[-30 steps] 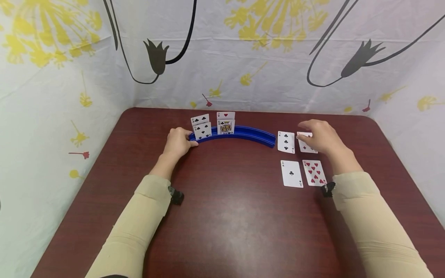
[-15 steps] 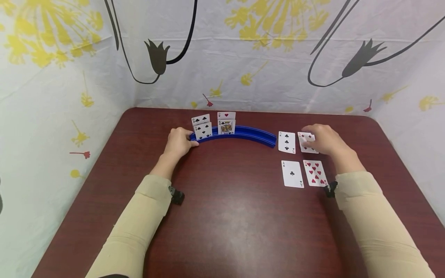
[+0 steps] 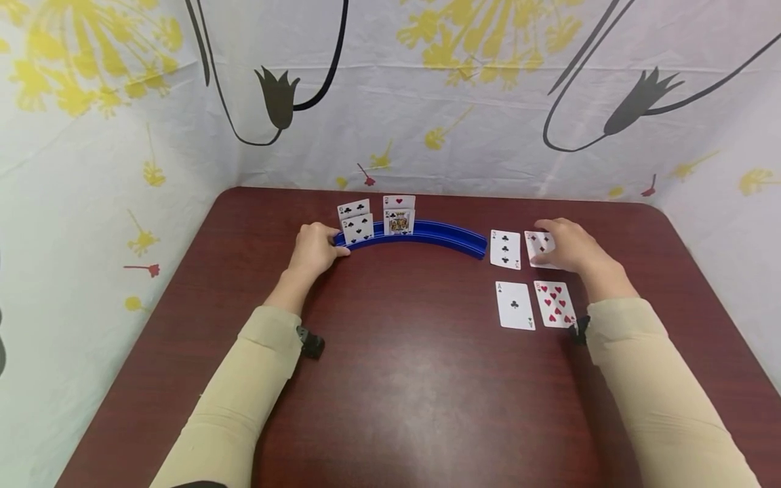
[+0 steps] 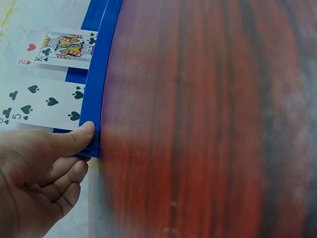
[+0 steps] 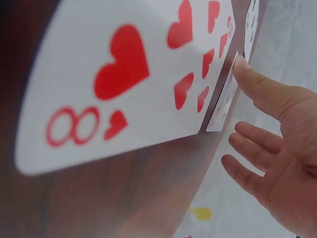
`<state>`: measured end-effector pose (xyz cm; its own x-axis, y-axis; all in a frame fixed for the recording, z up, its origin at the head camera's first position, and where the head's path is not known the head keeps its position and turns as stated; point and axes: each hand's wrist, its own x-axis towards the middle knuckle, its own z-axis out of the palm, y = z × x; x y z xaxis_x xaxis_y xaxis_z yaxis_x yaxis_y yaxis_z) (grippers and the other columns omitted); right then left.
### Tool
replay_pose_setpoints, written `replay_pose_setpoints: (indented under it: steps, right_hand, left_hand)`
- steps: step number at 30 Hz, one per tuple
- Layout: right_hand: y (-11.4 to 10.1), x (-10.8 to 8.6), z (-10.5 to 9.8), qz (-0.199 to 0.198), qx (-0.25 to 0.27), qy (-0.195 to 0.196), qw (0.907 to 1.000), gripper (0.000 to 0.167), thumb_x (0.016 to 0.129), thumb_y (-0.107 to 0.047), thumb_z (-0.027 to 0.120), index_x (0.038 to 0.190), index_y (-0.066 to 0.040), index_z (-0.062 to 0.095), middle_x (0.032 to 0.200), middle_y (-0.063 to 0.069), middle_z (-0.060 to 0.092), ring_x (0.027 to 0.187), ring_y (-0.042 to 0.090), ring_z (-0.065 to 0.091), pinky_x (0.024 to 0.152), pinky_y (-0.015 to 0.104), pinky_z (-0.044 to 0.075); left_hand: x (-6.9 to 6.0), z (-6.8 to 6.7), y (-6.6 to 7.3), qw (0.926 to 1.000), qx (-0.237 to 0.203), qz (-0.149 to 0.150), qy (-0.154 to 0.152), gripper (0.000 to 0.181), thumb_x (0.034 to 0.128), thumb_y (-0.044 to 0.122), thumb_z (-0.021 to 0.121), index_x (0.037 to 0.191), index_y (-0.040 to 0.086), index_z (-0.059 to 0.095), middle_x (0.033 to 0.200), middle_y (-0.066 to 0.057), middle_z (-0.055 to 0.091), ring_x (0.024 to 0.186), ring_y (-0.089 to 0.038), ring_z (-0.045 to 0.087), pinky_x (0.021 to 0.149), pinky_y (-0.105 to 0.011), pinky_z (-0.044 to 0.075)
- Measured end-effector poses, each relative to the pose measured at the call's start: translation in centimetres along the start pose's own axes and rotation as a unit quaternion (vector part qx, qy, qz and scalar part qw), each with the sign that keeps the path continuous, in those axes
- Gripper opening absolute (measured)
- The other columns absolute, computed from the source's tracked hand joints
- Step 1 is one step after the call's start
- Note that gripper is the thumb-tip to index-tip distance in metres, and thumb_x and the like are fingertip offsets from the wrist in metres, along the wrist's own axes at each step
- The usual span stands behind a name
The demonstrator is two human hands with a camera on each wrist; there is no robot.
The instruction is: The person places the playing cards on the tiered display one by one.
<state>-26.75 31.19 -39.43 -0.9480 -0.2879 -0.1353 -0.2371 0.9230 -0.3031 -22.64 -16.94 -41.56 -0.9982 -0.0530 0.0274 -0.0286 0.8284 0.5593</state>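
Nearest you, your tan sleeves (image 3: 213, 407) reach over the dark red table (image 3: 415, 379), a black device (image 3: 312, 344) at your left cuff. Further in, toward the table's right edge, the ace of clubs (image 3: 515, 306) and the eight of hearts (image 3: 554, 305) lie flat side by side. Beyond them lie the three of clubs (image 3: 505, 249) and a partly covered card (image 3: 532, 245); your right hand (image 3: 573, 247) is over the latter, thumb and fingers spread apart. You can't tell whether they touch it. Your left hand (image 3: 313, 251) pinches the left end of the curved blue rack (image 3: 451, 237), which lies toward the table's far edge, its right end just beside the three. Upright in it, the five of spades (image 3: 358, 229) and the king of clubs (image 3: 399, 222) stand in front of the six of clubs (image 3: 354, 208) and the two of hearts (image 3: 399, 201) respectively. Past the far edge hangs a white cloth (image 3: 342, 152) printed with flowers.
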Motion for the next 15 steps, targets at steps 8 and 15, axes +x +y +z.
replay_pose_setpoints:
  steps: [8, 15]
  right_hand:
    - [0.21, 0.32, -0.06, 0.016, -0.009, -0.034, 0.9992, 0.083, 0.085, -0.022, 0.082, 0.149, 0.008, 0.038, 0.144, 0.039, 0.041, 0.133, 0.057, 0.036, 0.105, 0.071, 0.032]
    - [0.33, 0.31, -0.26, 0.015, -0.015, -0.052, 0.9984, 0.083, 0.088, -0.026, 0.080, 0.148, 0.012, 0.037, 0.140, 0.041, 0.044, 0.130, 0.059, 0.038, 0.104, 0.070, 0.034]
  left_hand:
    - [-0.08, -0.07, 0.06, 1.0000, -0.008, 0.000, 0.000, 0.050, 0.0849, 0.021, 0.085, 0.127, 0.000, 0.070, 0.113, -0.019, 0.073, 0.105, -0.030, 0.069, 0.091, -0.044, 0.055]
    - [-0.07, -0.07, 0.11, 1.0000, -0.007, 0.001, -0.002, 0.050, 0.0851, 0.021, 0.084, 0.128, 0.001, 0.070, 0.112, -0.019, 0.073, 0.104, -0.030, 0.069, 0.090, -0.044, 0.056]
